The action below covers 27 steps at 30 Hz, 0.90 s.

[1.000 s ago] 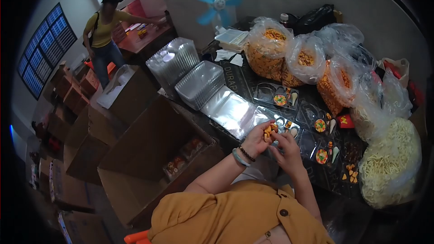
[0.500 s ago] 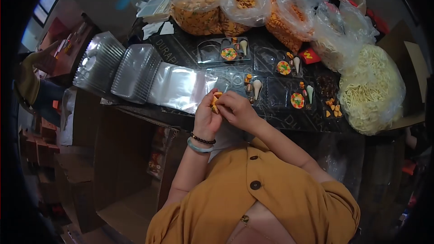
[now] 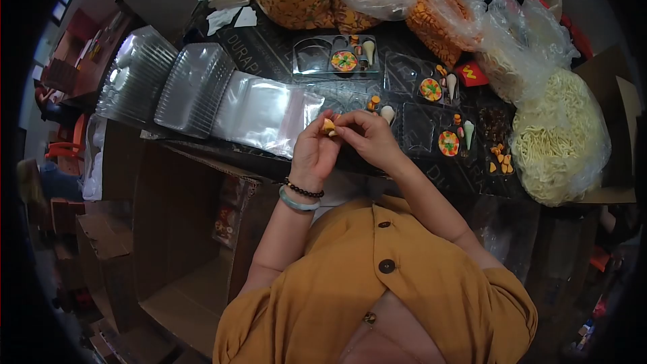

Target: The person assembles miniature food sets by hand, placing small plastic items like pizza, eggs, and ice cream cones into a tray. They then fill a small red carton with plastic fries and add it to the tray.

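Near the table's front edge my left hand (image 3: 314, 152) holds a small orange-yellow toy piece (image 3: 328, 125) between thumb and fingers. Close against it, my right hand (image 3: 369, 136) pinches at the piece; its fingertips partly cover what they grip. Just beyond my hands lies a clear plastic tray (image 3: 340, 100) with a small orange toy (image 3: 374, 102) and a white cone-shaped toy (image 3: 387, 114), partly hidden by my right hand. Other clear trays hold round toy pizzas, such as the pizza (image 3: 344, 61) at the back and the pizza (image 3: 449, 143) at the right.
Stacked clear lids (image 3: 195, 91) and plastic sleeves (image 3: 253, 116) lie left on the black table. Bags of orange pieces (image 3: 293, 7) line the back; a bag of cream-coloured pieces (image 3: 559, 141) stands right, near a red fries-box toy (image 3: 471, 73). An open carton (image 3: 182, 229) sits below left.
My view has shifted slightly. Both hands have moved a little up and right, and the orange-yellow piece has been turned between my fingers.
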Available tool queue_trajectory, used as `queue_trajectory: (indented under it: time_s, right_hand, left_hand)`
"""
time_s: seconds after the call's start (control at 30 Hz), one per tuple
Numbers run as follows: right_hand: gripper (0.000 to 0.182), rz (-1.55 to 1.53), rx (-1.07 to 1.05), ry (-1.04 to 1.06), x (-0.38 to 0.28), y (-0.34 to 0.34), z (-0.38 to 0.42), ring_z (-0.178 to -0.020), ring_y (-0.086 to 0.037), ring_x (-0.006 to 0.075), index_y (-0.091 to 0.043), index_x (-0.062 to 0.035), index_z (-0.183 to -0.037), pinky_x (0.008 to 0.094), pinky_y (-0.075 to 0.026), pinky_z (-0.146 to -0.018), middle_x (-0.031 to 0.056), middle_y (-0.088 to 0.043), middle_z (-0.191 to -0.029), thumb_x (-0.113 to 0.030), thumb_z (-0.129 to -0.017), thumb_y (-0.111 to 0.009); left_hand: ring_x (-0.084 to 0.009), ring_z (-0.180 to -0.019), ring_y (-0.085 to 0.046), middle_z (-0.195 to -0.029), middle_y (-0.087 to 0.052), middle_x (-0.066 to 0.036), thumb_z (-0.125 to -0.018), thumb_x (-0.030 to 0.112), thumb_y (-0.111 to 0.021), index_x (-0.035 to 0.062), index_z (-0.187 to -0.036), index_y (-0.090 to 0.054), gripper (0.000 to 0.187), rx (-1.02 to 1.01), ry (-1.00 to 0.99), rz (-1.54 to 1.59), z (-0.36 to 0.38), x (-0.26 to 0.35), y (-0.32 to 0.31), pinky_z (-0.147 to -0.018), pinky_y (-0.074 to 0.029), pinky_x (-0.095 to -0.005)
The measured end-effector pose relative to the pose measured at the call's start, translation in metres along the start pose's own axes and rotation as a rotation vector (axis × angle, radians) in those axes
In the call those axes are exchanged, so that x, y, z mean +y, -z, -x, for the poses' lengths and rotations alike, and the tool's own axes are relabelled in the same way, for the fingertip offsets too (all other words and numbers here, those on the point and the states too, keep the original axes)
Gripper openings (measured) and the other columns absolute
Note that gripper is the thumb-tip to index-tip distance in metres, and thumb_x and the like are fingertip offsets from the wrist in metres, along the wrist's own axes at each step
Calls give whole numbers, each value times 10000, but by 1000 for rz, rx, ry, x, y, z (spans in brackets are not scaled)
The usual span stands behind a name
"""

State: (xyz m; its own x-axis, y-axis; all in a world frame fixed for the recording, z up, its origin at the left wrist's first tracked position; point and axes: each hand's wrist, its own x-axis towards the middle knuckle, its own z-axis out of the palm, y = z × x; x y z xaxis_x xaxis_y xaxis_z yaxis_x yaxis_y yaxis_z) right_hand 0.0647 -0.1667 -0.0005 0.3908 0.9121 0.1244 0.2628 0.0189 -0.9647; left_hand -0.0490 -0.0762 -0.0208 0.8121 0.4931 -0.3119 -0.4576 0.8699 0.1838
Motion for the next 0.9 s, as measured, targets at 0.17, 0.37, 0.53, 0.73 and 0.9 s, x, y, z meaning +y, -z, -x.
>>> queue_trajectory:
  time_s: [0.17,0.37,0.53,0.73,0.9]
  right_hand:
    - [139,-313,55,-62,-12,14,-6,-806,-606,102,-625,1,-949,214,-491,-719,30,-620,-828,-23,-813,-634]
    - [134,12,141,-114,2,36,-7,-772,-633,143,-651,-34,-925,242,-500,-694,57,-642,-840,-29,-791,-645]
    - [105,659,89,289,22,33,-11,-719,-623,267,-662,-41,-855,323,-493,-641,109,-625,-825,-50,-751,-652]
    - [110,414,253,249,8,25,-14,-719,-619,260,-651,-24,-865,336,-487,-635,103,-628,-834,-72,-766,-652]
    - [152,-11,170,-77,-4,32,-13,-739,-620,117,-636,-13,-909,254,-480,-633,79,-654,-829,-127,-810,-655]
  left_hand:
    - [-219,-967,-574,-1050,-577,-149,-869,1,-522,-39,-1069,-521,204,-17,-62,-211,-2,1,-7,-899,-466,-311]
    - [-227,-888,-616,-976,-606,-144,-855,-13,-532,-34,-1069,-529,215,10,-47,-330,-11,17,-10,-784,-533,-316]
    - [-226,-891,-619,-962,-607,-141,-861,18,-540,-28,-1051,-533,196,-22,53,-337,-13,23,-11,-723,-550,-310]
    - [-208,-842,-634,-929,-619,-114,-863,47,-562,-5,-995,-550,143,69,25,-421,-11,19,-16,-688,-550,-279]
    - [-129,-746,-625,-886,-639,-61,-846,74,-613,2,-1008,-588,178,46,8,-786,-7,11,-25,-638,-522,-223]
